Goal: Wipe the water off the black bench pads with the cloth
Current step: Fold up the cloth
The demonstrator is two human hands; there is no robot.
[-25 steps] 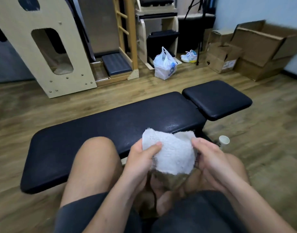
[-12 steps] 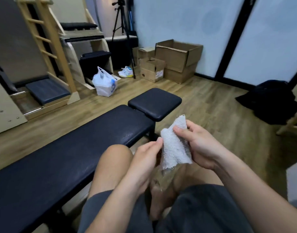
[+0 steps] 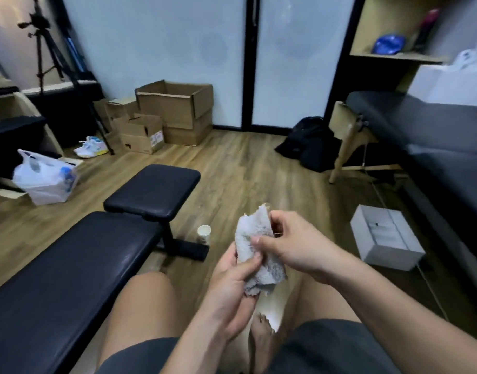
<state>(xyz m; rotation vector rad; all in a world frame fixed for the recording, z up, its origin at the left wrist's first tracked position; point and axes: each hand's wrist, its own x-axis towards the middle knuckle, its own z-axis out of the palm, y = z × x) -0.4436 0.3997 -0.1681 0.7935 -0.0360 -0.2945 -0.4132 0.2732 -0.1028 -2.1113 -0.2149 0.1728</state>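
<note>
A white fluffy cloth, folded narrow, is held upright over my knees. My left hand grips its lower part with thumb and curled fingers. My right hand pinches its upper part from the right. The long black bench pad stretches away at the lower left, and the small black seat pad lies beyond its far end. Both hands are to the right of the bench, apart from the pads.
A small white cup stands on the wooden floor by the bench foot. A white box lies at the right, beside a dark massage table. Cardboard boxes, a plastic bag, a tripod and shoes line the far left.
My view has swung to the right, so the bench now sits at the left. The cloth went from spread wide between both hands to folded narrow, and my left hand now grips its lower end.
</note>
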